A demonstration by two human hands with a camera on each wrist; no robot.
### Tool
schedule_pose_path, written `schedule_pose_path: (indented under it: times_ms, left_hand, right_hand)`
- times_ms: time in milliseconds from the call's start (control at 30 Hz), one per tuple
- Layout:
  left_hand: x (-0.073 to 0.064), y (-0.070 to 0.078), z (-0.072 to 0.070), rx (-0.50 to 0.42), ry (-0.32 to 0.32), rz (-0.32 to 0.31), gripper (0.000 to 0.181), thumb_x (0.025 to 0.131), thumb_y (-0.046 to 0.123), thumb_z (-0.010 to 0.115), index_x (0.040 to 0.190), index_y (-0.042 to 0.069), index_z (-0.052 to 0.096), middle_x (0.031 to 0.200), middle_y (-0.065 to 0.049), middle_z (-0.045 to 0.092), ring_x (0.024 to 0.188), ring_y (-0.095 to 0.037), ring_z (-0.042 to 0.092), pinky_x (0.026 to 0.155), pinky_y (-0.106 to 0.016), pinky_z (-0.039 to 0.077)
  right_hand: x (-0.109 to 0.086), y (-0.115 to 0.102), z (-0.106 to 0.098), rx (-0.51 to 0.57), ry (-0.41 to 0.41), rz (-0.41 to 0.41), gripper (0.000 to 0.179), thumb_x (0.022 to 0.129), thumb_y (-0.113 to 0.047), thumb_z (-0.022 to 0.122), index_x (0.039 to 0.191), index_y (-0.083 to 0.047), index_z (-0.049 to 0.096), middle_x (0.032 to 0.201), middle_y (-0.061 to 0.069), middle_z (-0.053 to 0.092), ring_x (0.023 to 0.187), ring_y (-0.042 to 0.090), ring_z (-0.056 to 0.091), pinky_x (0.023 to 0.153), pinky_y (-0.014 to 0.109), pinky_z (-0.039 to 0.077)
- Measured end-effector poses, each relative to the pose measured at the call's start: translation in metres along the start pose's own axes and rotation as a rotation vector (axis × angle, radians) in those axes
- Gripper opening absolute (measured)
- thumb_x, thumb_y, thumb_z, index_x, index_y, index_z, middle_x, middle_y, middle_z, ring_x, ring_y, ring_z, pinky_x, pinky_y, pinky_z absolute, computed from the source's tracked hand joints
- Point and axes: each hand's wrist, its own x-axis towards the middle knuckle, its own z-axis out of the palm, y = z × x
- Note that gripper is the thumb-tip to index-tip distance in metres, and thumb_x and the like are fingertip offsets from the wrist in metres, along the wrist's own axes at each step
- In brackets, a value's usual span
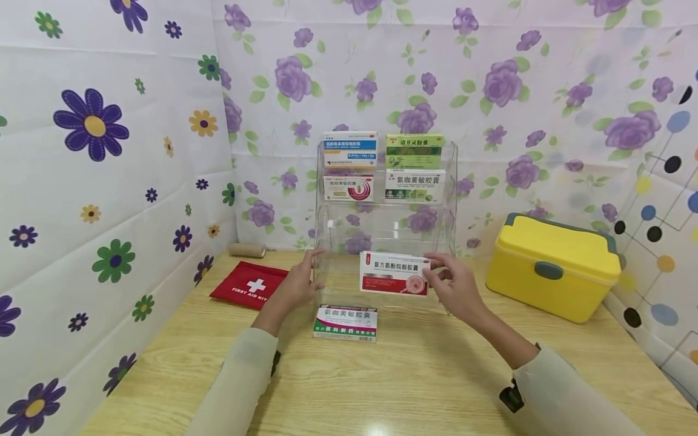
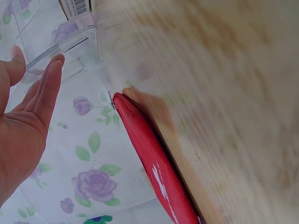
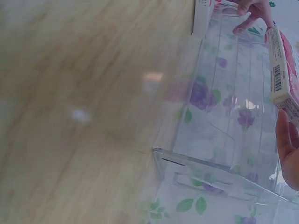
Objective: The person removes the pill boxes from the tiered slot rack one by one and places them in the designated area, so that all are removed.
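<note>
My right hand [image 1: 457, 289] pinches the right end of a white and red medicine box [image 1: 394, 274], held upright before the lower part of a clear acrylic display rack [image 1: 386, 215]. In the right wrist view, the barcoded end of this box [image 3: 279, 70] shows just above my fingers. My left hand [image 1: 297, 284] is at the rack's lower left side, fingers extended and thumb apart. In the left wrist view, the rack's clear edge [image 2: 58, 48] runs between that thumb and the fingers. Another medicine box [image 1: 345, 323], white, green and purple, lies on the table before the rack.
Medicine boxes fill the rack's upper tiers, including a blue and white one [image 1: 351, 150] and a green one [image 1: 415, 151]. A red first aid pouch [image 1: 242, 286] and a cardboard tube [image 1: 246, 249] lie left. A yellow case [image 1: 551, 266] stands right on the wooden table [image 1: 349, 387].
</note>
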Motion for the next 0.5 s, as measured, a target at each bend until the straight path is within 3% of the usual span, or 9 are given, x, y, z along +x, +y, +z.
schedule_pose_path:
  times_ms: [100,333,500]
  left_hand:
    - [0.000,0.000,-0.001,0.001,0.004,0.010,0.084,0.089,0.002,0.072,0.151,0.028,0.023,0.138,-0.024,0.052,0.116,-0.040,0.059,0.095,-0.054,0.049]
    - [0.000,-0.001,-0.002,-0.003,0.012,0.029,0.084,0.088,0.001,0.073,0.151,0.029,0.024,0.136,-0.024,0.054,0.110,-0.039,0.062,0.091,-0.053,0.051]
    - [-0.001,-0.002,-0.002,0.003,0.007,0.030,0.083,0.089,0.003,0.073,0.150,0.028,0.023,0.135,-0.024,0.055,0.108,-0.036,0.063,0.090,-0.051,0.053]
  right_hand:
    - [-0.005,0.001,-0.002,0.012,-0.021,0.033,0.031,0.097,-0.014,0.065,0.126,-0.005,0.062,0.097,0.011,0.065,0.065,0.015,0.065,0.041,0.032,0.051]
    - [-0.017,0.004,-0.007,0.011,-0.067,0.100,0.031,0.097,-0.015,0.066,0.126,-0.006,0.063,0.097,0.011,0.064,0.070,0.028,0.067,0.043,0.032,0.052]
    - [-0.026,0.008,-0.012,0.001,-0.112,0.145,0.028,0.096,-0.013,0.067,0.123,-0.007,0.064,0.095,0.011,0.065,0.067,0.026,0.067,0.043,0.030,0.051]
